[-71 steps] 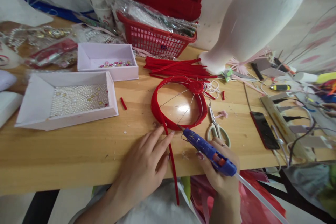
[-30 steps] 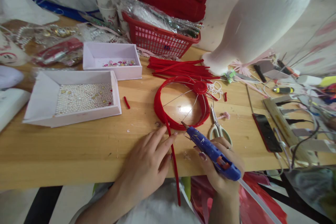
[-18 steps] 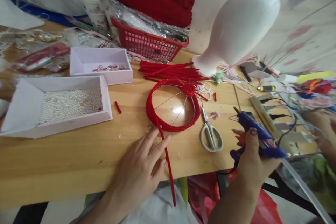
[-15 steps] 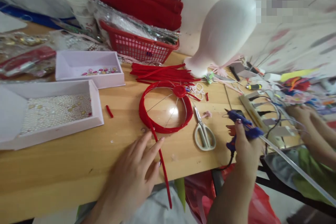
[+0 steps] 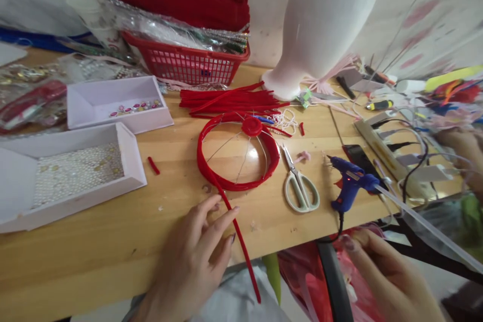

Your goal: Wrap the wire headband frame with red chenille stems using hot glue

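Note:
My left hand rests at the table's front edge, its fingers apart. The middle fingertip lies across a red pipe cleaner, which trails off a wire-spoked ring wrapped in red and hangs past the edge. A flat red disc is on the ring's far side. My right hand is below the table edge with loosely curled fingers and nothing visible in them. Just beyond it is a blue glue gun with a long clear glue stick in its back. Scissors lie right of the ring.
Two white boxes hold pearls and gems on the left. Behind are a red basket, red pipe cleaners and a white mannequin head. A power strip and another person's hand are right.
My right hand has let go of the glue gun and moved down and right, off the table. The gun now stays on the table. My left hand has barely moved.

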Motion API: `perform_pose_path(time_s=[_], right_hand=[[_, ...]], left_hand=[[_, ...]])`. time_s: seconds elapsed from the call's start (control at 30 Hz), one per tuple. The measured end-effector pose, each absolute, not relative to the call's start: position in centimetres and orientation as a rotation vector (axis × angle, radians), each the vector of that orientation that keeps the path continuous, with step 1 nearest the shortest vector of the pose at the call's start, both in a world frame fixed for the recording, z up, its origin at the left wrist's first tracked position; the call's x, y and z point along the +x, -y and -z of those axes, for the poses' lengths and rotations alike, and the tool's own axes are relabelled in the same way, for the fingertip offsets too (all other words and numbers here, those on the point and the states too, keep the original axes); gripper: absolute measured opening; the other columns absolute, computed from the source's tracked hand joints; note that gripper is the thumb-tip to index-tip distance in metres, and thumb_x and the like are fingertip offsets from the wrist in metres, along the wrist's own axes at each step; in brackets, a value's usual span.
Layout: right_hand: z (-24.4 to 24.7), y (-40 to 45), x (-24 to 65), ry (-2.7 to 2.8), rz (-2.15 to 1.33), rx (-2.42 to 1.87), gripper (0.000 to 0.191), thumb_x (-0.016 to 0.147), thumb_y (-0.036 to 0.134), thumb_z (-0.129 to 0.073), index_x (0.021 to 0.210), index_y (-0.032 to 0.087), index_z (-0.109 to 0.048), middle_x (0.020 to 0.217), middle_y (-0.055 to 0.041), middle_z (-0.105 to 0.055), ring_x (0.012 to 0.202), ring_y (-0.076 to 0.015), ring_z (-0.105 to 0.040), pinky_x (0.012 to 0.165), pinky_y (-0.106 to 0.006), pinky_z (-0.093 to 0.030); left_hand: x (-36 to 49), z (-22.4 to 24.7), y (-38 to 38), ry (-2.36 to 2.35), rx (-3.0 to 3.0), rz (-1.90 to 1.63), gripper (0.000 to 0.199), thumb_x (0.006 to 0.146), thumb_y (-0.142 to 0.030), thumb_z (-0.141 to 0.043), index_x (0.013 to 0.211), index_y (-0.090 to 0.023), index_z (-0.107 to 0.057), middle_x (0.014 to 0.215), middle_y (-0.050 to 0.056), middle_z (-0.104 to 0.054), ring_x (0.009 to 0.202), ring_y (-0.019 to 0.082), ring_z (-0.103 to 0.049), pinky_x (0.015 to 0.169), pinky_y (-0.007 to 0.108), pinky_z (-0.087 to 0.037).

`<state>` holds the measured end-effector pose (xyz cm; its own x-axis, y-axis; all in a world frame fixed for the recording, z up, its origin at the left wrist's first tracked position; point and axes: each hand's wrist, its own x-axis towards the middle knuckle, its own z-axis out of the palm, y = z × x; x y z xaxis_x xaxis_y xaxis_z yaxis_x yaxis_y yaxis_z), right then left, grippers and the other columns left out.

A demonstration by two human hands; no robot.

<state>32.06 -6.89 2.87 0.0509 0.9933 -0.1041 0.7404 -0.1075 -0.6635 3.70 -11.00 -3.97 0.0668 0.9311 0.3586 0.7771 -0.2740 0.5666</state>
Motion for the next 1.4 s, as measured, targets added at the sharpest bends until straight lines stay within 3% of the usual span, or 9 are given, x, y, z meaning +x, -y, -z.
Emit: perform_pose_path(time_s=[0.07, 0.13, 0.23, 0.33, 0.43, 0.67, 0.93, 1.2, 1.4], right_hand=[[-2.6, 7.4, 28.6, 1.87, -0.84, -1.739, 0.028, 0.085, 0.051, -0.065, 0.09, 0.024, -0.065, 0.085, -0.0055, -0.071, 0.077, -0.022, -0.068, 0.066, -0.028, -0.057], [-1.7, 7.0, 25.1, 2.013, -0.974, -1.588, 0.042, 0.082, 0.046, -0.07, 0.117, 0.024, -0.06, 0.104, -0.0086, -0.072, 0.093, -0.0248, -0.07, 0.076, -0.032, -0.058], [-0.1, 5.9, 22.2, 2.073, -1.252, -1.438, 0.041, 0.093, 0.036, -0.06, 0.13, 0.024, -0.048, 0.094, -0.0045, -0.072, 0.084, -0.0203, -0.07, 0.077, -0.032, -0.056], [0.3, 5.0, 22.1, 2.003, -1.309, -1.427, 0.027, 0.097, 0.03, -0.05, 0.124, 0.024, -0.05, 0.076, 0.0013, -0.066, 0.069, -0.0161, -0.066, 0.064, -0.025, -0.053], [0.0, 4.4, 22.9, 1.923, -1.229, -1.451, 0.017, 0.098, 0.033, -0.051, 0.108, 0.023, -0.059, 0.079, -0.0008, -0.068, 0.071, -0.0158, -0.066, 0.061, -0.022, -0.052], [-0.2, 2.2, 23.3, 1.996, -0.864, -1.482, 0.02, 0.093, 0.037, -0.06, 0.085, 0.024, -0.072, 0.077, -0.0009, -0.073, 0.068, -0.0158, -0.066, 0.063, -0.023, -0.05], [-0.8, 0.7, 23.5, 2.022, -0.747, -1.527, 0.021, 0.089, 0.039, -0.063, 0.081, 0.023, -0.074, 0.072, -0.001, -0.074, 0.061, -0.0149, -0.064, 0.056, -0.023, -0.048], [-0.6, -0.5, 24.1, 2.028, -0.736, -1.505, 0.027, 0.088, 0.037, -0.064, 0.11, 0.023, -0.069, 0.066, 0.002, -0.064, 0.056, -0.0136, -0.057, 0.049, -0.021, -0.044], [-0.7, -0.8, 24.1, 2.187, -0.616, -1.368, 0.018, 0.093, 0.031, -0.059, 0.096, 0.022, -0.074, 0.076, -0.0017, -0.071, 0.063, -0.0147, -0.063, 0.06, -0.025, -0.048]], left_hand=[[3.8, 3.8, 10.9, -1.746, 2.129, -0.994, 0.04, 0.093, -0.015, -0.053, 0.133, -0.024, -0.053, 0.136, 0.012, -0.053, 0.109, 0.022, -0.062, 0.087, 0.036, -0.057], [4.0, 3.6, 10.7, -1.771, 2.15, -0.987, 0.041, 0.094, -0.015, -0.052, 0.134, -0.02, -0.051, 0.135, 0.013, -0.055, 0.116, 0.024, -0.06, 0.092, 0.037, -0.055], [4.2, 3.4, 10.3, -1.805, 2.187, -0.965, 0.042, 0.094, -0.013, -0.05, 0.136, -0.017, -0.048, 0.135, 0.014, -0.057, 0.119, 0.025, -0.058, 0.093, 0.038, -0.054], [4.4, 3.3, 10.1, -1.83, 2.188, -0.937, 0.046, 0.094, -0.013, -0.05, 0.139, -0.018, -0.046, 0.135, 0.013, -0.059, 0.118, 0.025, -0.06, 0.092, 0.039, -0.055], [4.4, 3.3, 10.1, -1.824, 2.147, -0.961, 0.048, 0.094, -0.014, -0.051, 0.142, -0.019, -0.044, 0.137, 0.012, -0.058, 0.121, 0.024, -0.058, 0.095, 0.038, -0.054], [4.4, 3.6, 10.4, -1.837, 1.925, -1.161, 0.044, 0.093, -0.009, -0.049, 0.135, -0.021, -0.049, 0.139, 0.011, -0.052, 0.122, 0.018, -0.056, 0.1, 0.031, -0.051], [4.3, 3.1, 10.0, -1.906, 2.044, -1.042, 0.055, 0.093, -0.011, -0.051, 0.146, -0.015, -0.038, 0.151, 0.014, -0.043, 0.139, 0.025, -0.038, 0.114, 0.042, -0.037], [4.4, 3.7, 9.7, -1.931, 2.168, -0.931, 0.061, 0.091, -0.011, -0.052, 0.149, -0.011, -0.036, 0.154, 0.013, -0.044, 0.14, 0.03, -0.036, 0.112, 0.047, -0.037], [4.4, 3.9, 9.8, -1.948, 2.187, -0.871, 0.064, 0.09, -0.013, -0.052, 0.151, -0.011, -0.032, 0.156, 0.015, -0.043, 0.142, 0.031, -0.036, 0.111, 0.05, -0.039]])
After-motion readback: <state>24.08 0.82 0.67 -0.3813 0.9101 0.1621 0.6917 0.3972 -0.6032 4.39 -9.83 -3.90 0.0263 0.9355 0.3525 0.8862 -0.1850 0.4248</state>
